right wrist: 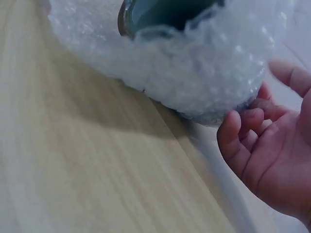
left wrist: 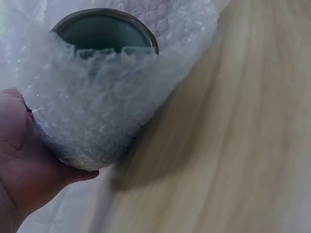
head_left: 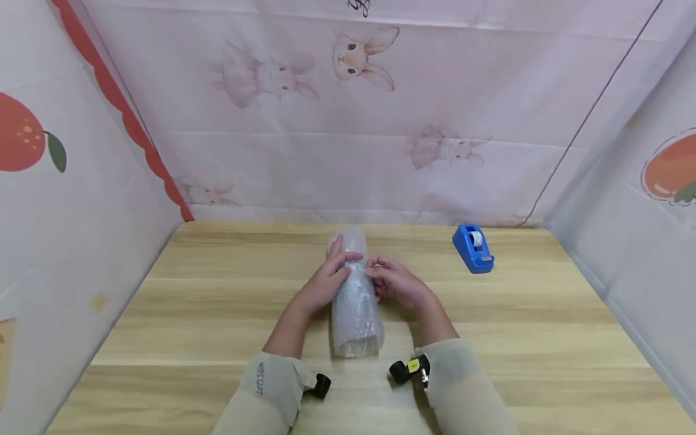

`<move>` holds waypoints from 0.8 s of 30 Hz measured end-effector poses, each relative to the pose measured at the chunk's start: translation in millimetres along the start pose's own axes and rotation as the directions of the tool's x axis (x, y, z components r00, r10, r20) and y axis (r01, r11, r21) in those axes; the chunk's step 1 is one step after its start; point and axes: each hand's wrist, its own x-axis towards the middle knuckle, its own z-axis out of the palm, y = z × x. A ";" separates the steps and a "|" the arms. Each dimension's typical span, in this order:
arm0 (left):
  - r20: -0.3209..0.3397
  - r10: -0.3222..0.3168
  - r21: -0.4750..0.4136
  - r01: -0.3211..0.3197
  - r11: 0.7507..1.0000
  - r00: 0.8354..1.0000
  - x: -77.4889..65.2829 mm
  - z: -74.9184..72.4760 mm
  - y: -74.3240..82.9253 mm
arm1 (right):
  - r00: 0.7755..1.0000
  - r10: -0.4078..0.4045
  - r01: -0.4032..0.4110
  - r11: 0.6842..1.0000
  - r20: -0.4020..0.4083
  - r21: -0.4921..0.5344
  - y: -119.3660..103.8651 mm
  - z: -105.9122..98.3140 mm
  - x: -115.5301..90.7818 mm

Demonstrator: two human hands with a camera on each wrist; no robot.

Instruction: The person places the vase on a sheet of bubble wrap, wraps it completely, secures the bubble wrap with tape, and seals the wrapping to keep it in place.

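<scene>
A roll of clear bubble wrap (head_left: 356, 308) lies lengthwise on the table, its near end open. Inside it shows a green vessel with a brown rim (left wrist: 104, 31), most of its body hidden by the wrap. My left hand (head_left: 325, 281) holds the roll from the left, fingers laid over its upper part and the thumb on top. At the roll's right side, my right hand (head_left: 399, 283) has its fingers bent, thumb and forefinger pinching at the wrap. In the right wrist view the bent fingers (right wrist: 238, 131) meet the wrap's far lower edge.
A blue tape dispenser (head_left: 473, 249) with a roll of tape stands at the back right of the wooden table (head_left: 217, 314). Printed cloth (head_left: 359, 175) hangs behind the table and along both sides. Black wrist cameras (head_left: 400, 371) sit at both sleeves.
</scene>
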 end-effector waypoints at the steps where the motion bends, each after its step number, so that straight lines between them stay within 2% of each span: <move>1: 0.005 0.000 0.005 0.000 1.000 1.000 0.0 1.3 0.2 | 1.000 0.004 -0.005 1.000 -0.015 -0.025 0.8 0.2 -0.5; 4: 0.010 0.001 0.020 -0.001 1.000 1.000 0.8 4.4 0.2 | 0.999 0.012 -0.016 0.997 -0.052 -0.077 1.7 1.0 -1.3; 6: 0.015 -0.008 0.021 0.008 1.000 1.000 1.1 5.4 0.8 | 0.998 0.018 -0.023 0.997 -0.062 -0.076 2.0 1.2 -1.4; 7: 0.021 -0.020 0.021 0.020 1.000 1.000 -0.4 4.9 5.8 | 0.998 0.020 -0.023 0.998 -0.061 -0.056 2.3 0.8 -1.4; 12: -0.008 -0.043 -0.005 0.043 0.999 0.999 2.2 5.2 4.8 | 0.999 0.023 -0.021 0.998 -0.043 0.051 1.3 -1.5 -0.7; 14: -0.037 -0.036 -0.028 0.035 0.999 0.999 4.8 5.4 -0.2 | 0.999 0.020 -0.018 0.998 -0.039 0.062 0.5 -2.4 0.1; 16: -0.056 -0.038 -0.041 0.036 0.999 0.998 6.0 3.8 1.1 | 0.999 0.021 -0.018 0.998 -0.037 0.062 -0.6 -3.6 0.9; 20: -0.101 -0.022 -0.028 0.019 0.999 0.995 9.4 -2.0 1.6 | 0.998 0.018 -0.016 1.000 -0.065 0.023 -2.3 -7.7 1.9; 24: -0.117 -0.015 0.013 0.017 1.000 0.993 12.6 -6.8 -1.7 | 0.992 0.003 -0.009 0.999 -0.128 -0.048 -2.9 -12.4 -0.3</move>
